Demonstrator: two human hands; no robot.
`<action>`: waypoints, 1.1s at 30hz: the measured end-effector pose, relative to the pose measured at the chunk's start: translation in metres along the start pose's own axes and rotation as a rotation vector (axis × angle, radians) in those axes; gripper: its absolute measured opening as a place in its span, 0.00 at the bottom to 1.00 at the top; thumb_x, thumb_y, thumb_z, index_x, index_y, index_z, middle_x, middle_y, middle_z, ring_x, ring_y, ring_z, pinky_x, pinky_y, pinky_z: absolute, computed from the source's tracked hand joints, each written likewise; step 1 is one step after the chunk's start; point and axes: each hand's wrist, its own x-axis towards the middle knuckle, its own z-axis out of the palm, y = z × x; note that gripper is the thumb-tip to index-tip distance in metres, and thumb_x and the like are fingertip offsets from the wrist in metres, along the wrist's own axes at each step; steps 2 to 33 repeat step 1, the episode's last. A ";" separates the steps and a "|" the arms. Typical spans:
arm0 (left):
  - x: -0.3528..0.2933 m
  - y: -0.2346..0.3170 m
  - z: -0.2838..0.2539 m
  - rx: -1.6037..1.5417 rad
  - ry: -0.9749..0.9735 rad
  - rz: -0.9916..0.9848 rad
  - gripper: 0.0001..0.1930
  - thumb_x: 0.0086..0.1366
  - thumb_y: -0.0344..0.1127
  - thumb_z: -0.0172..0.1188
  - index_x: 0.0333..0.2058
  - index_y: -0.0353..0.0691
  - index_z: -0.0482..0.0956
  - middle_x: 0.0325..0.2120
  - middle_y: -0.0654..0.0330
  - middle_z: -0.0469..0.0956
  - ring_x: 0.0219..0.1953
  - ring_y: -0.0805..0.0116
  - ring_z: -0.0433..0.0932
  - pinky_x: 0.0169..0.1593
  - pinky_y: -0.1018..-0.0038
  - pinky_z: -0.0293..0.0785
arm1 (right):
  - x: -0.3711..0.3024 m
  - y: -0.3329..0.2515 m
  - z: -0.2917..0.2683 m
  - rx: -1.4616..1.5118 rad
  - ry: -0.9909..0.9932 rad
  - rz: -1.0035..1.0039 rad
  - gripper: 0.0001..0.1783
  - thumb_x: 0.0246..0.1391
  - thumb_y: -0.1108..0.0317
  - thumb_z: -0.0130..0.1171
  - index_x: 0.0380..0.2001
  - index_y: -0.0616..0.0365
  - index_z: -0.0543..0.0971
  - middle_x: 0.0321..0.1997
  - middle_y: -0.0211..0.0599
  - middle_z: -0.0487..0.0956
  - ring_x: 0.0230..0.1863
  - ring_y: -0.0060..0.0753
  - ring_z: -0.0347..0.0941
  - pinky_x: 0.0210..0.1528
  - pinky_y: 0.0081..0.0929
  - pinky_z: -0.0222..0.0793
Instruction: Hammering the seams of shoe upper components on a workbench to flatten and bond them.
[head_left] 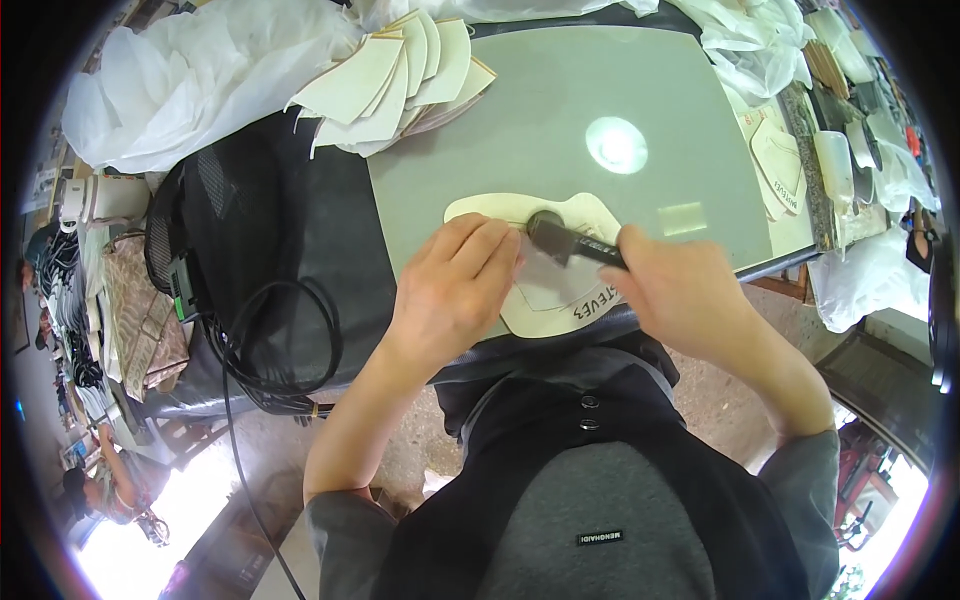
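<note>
A flat cream cut piece with curved edges and dark printed marks lies on the grey-green work board, close to its front edge. My right hand is closed round the dark handle of a hammer. The hammer's round head is over the middle of the piece; whether it touches cannot be told. My left hand lies on the left part of the piece, fingers bent and pressed together, fingertips beside the hammer head. What is under those fingertips, if anything, is hidden.
A fanned stack of cream pieces lies at the board's far left, beside white plastic sheeting. More cream pieces are at the right. A black bag and coiled black cable occupy the left. Another person is in the distance, lower left.
</note>
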 end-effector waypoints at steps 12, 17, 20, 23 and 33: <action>0.001 -0.001 0.000 0.001 0.001 0.005 0.14 0.49 0.23 0.68 0.37 0.33 0.81 0.37 0.56 0.79 0.40 0.56 0.79 0.42 0.66 0.78 | 0.004 0.002 0.003 -0.045 -0.078 -0.008 0.18 0.63 0.57 0.55 0.31 0.61 0.68 0.17 0.44 0.75 0.19 0.52 0.74 0.22 0.44 0.68; 0.001 -0.001 0.000 0.001 0.001 0.005 0.14 0.49 0.23 0.68 0.37 0.33 0.81 0.37 0.56 0.79 0.40 0.56 0.79 0.42 0.66 0.78 | 0.004 0.002 0.003 -0.045 -0.078 -0.008 0.18 0.63 0.57 0.55 0.31 0.61 0.68 0.17 0.44 0.75 0.19 0.52 0.74 0.22 0.44 0.68; 0.001 -0.001 0.000 0.001 0.001 0.005 0.14 0.49 0.23 0.68 0.37 0.33 0.81 0.37 0.56 0.79 0.40 0.56 0.79 0.42 0.66 0.78 | 0.004 0.002 0.003 -0.045 -0.078 -0.008 0.18 0.63 0.57 0.55 0.31 0.61 0.68 0.17 0.44 0.75 0.19 0.52 0.74 0.22 0.44 0.68; 0.001 -0.001 0.000 0.001 0.001 0.005 0.14 0.49 0.23 0.68 0.37 0.33 0.81 0.37 0.56 0.79 0.40 0.56 0.79 0.42 0.66 0.78 | 0.004 0.002 0.003 -0.045 -0.078 -0.008 0.18 0.63 0.57 0.55 0.31 0.61 0.68 0.17 0.44 0.75 0.19 0.52 0.74 0.22 0.44 0.68; 0.001 -0.001 0.000 0.001 0.001 0.005 0.14 0.49 0.23 0.68 0.37 0.33 0.81 0.37 0.56 0.79 0.40 0.56 0.79 0.42 0.66 0.78 | 0.004 0.002 0.003 -0.045 -0.078 -0.008 0.18 0.63 0.57 0.55 0.31 0.61 0.68 0.17 0.44 0.75 0.19 0.52 0.74 0.22 0.44 0.68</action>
